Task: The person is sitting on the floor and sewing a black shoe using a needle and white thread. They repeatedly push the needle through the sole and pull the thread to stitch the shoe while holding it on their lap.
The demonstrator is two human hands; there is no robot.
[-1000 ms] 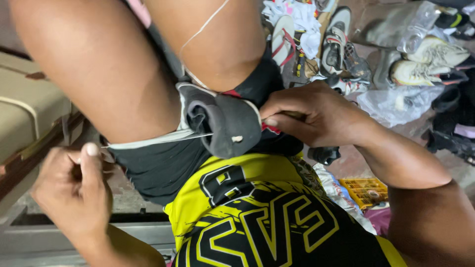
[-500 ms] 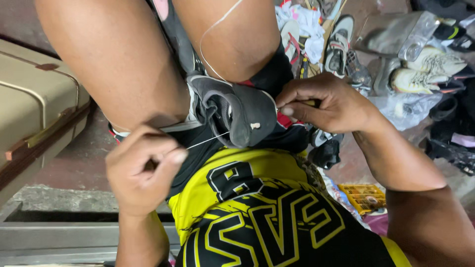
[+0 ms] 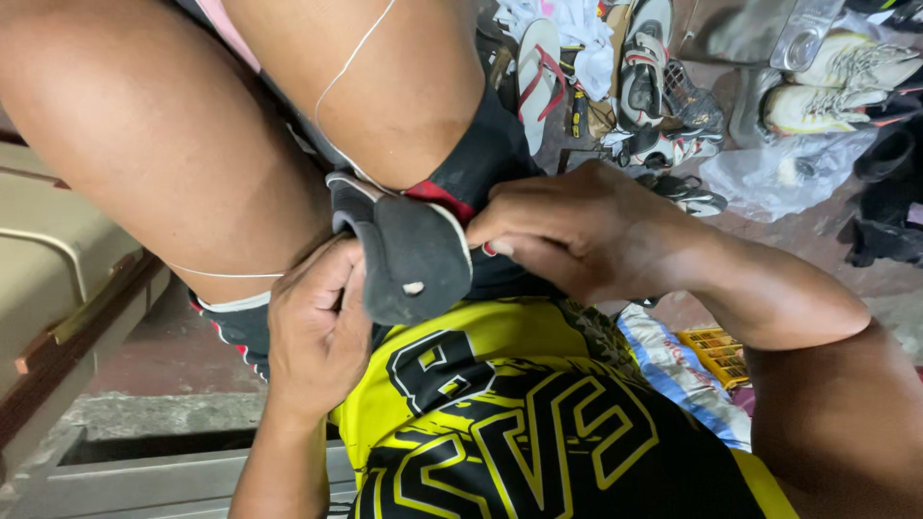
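The dark grey fabric shoe piece with a pale edge (image 3: 409,255) rests on the person's lap, between the bare thighs and just above the yellow and black printed shirt (image 3: 500,423). The left hand (image 3: 312,332) is closed against the piece's left side, fingers curled in at its edge; what the fingertips pinch cannot be told. The right hand (image 3: 577,226) grips the piece's right edge, fingers clenched on the fabric beside a strip of red lining (image 3: 437,192). A thin white thread (image 3: 351,62) runs down across the upper thigh to the piece, and a second run of it lies across the lower thigh toward the left hand. A beige case with a brown rim (image 3: 58,279) stands at the left. On the floor beyond the knees lie a white flip-flop with red straps (image 3: 538,67), a grey and white sports shoe (image 3: 644,58) and a pair of pale worn trainers (image 3: 846,82) near clear plastic bags (image 3: 784,173). A yellow crate-patterned packet (image 3: 711,351) lies under the right forearm, partly hidden.
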